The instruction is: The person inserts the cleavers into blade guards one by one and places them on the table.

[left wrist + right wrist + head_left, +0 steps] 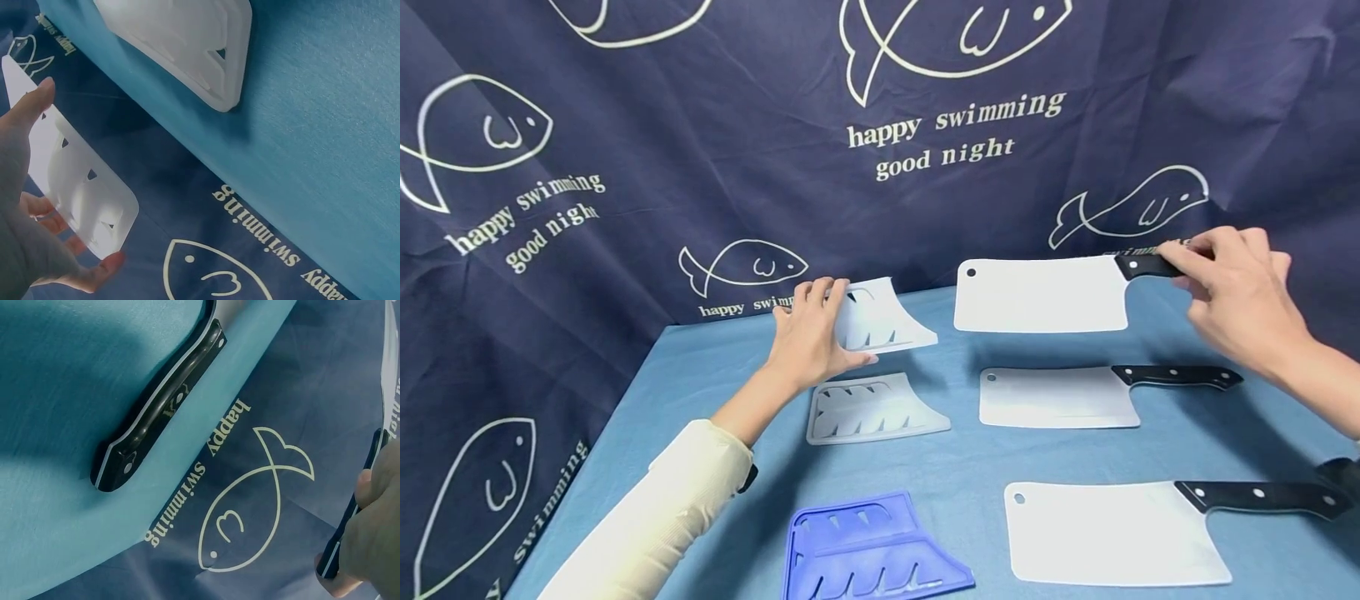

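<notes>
In the head view my left hand (811, 333) grips a white plastic blade cover (887, 321) by its long edges, thumb below and fingers above; the left wrist view shows that cover (81, 181) raised off the table. On the right, my right hand (1243, 292) holds a cleaver (1041, 296) by its black handle, its broad blade pointing left toward the cover. The right wrist view shows the fingers round that handle (350, 531). Cover and blade are apart.
Below the left hand lie a second white blade cover (868, 408) and a blue one (872, 546). Two more cleavers lie on the blue table (700, 383), one in the middle (1052, 398) and one nearer (1112, 533). A dark fish-print cloth (760, 167) hangs behind.
</notes>
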The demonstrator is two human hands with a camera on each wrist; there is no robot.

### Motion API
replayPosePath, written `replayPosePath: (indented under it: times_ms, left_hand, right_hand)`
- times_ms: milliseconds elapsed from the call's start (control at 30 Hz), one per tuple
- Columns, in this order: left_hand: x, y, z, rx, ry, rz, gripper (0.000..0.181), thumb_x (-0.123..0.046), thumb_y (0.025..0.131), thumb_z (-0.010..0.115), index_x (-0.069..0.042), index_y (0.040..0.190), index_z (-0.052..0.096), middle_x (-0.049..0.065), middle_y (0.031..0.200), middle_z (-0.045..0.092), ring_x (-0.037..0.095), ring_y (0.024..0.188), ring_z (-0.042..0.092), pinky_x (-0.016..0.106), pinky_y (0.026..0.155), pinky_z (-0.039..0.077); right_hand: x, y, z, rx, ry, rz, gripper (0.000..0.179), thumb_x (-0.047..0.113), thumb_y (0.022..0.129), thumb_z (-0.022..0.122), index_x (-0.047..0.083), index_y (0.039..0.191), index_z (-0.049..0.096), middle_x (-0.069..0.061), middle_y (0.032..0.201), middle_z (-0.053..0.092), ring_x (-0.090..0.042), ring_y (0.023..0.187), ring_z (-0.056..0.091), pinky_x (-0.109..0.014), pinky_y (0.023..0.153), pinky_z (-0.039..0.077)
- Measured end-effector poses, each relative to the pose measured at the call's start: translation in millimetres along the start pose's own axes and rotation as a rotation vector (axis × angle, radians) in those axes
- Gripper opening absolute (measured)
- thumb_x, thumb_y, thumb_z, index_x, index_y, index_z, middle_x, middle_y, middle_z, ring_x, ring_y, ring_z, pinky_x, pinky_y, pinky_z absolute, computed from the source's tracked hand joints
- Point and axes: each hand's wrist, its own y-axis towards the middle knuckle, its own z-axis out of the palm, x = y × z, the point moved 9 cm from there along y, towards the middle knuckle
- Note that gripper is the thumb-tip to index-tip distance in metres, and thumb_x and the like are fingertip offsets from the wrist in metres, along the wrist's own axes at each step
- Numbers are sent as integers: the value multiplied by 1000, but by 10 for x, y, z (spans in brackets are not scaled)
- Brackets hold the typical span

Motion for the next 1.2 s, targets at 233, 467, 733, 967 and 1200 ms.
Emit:
replayPosePath:
  times_ms: [233, 467, 733, 967, 1200]
  left_hand:
    - [-46, -12, -73, -34, -18, -1, 112, -66, 56, 81, -14, 145, 36, 9, 138, 42, 32, 129, 32, 70, 86, 33]
    - [-53, -25, -97, -50, -11, -3, 111, -67, 56, 80, -15, 143, 37, 10, 139, 41, 32, 129, 33, 71, 87, 32]
    - [-77, -31, -125, -64, -31, 4, 110, -67, 57, 80, -16, 144, 35, 10, 141, 40, 32, 131, 32, 73, 87, 31]
    - [-125, -30, -150, -81, -37, 9, 110, -67, 57, 80, -16, 145, 35, 9, 140, 40, 32, 131, 31, 74, 87, 30]
    - [-169, -20, -164, -95, -47, 26, 111, -67, 57, 80, -16, 144, 35, 8, 140, 40, 32, 130, 31, 72, 84, 32]
  right_hand:
    - [-9, -40, -50, -24, 12, -1, 56, -16, 67, 44, 0, 118, 61, -24, 103, 45, -49, 101, 34, -59, 69, 19]
    - [-24, -87, -31, -27, 13, 3, 53, -15, 71, 46, 2, 119, 61, -24, 102, 44, -50, 100, 33, -58, 68, 18]
    - [3, -99, -43, -55, 23, -10, 53, -15, 71, 46, 1, 120, 61, -24, 104, 46, -49, 101, 34, -57, 68, 18]
    - [79, -76, -77, -89, 42, -36, 54, -15, 73, 46, 1, 122, 61, -23, 105, 47, -49, 100, 35, -57, 68, 18]
    - [122, -59, -94, -91, 38, -49, 57, -16, 71, 44, 0, 123, 61, -25, 106, 47, -49, 100, 34, -57, 69, 18]
